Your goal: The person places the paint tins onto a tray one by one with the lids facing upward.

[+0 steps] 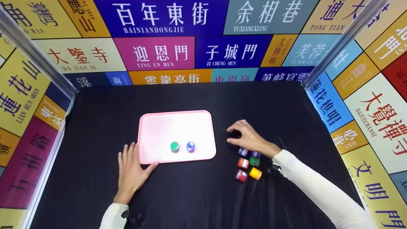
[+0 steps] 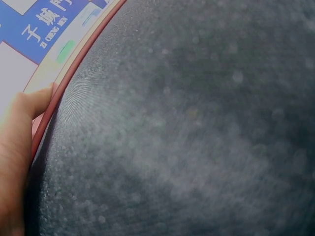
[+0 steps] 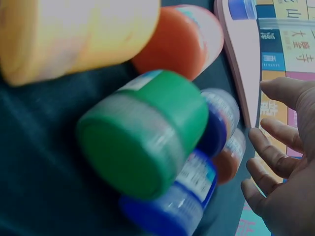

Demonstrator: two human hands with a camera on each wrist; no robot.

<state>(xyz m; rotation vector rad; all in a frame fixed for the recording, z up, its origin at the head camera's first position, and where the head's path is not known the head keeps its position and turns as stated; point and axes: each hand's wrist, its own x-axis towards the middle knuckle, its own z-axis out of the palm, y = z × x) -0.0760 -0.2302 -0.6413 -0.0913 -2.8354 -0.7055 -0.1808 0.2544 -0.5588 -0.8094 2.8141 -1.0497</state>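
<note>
Resting my left hand [image 1: 130, 171], fingers straight and gripping nothing, beside the tray [image 1: 152, 130], I see from my head the green jar [image 1: 174, 147] and blue jar [image 1: 190, 147] on it. My right hand [image 1: 248, 136], empty, thumb and fingers parted, hangs near the loose jars [image 1: 243, 163], right of the tray. Left wrist: thumb at the rim [image 2: 75, 66]; light pressure should steady it. Right wrist: jars crowd together, so I'd best pinch one squarely, sparing its neighbours.

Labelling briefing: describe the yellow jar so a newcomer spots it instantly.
Find the pink tray on the black cloth. Right of it in the head view lies a jar cluster. The yellow jar is at its near right corner, the only yellow one.
</note>
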